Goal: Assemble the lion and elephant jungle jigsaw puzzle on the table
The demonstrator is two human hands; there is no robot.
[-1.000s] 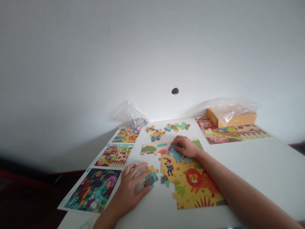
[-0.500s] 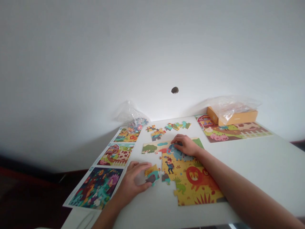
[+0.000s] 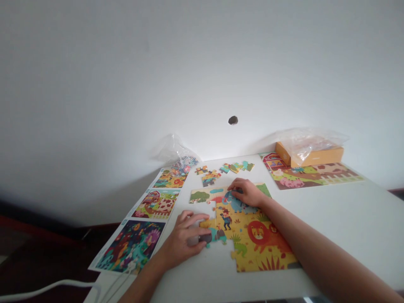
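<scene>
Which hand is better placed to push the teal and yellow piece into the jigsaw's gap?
Left, likely: the left hand is on the teal and yellow piece at the gap; the right hand rests farther off on the blue elephant atop the jigsaw.

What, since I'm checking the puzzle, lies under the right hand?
The right hand rests on the jigsaw puzzle; a blue animal shows beside it, but the palm covers what's beneath.
</scene>
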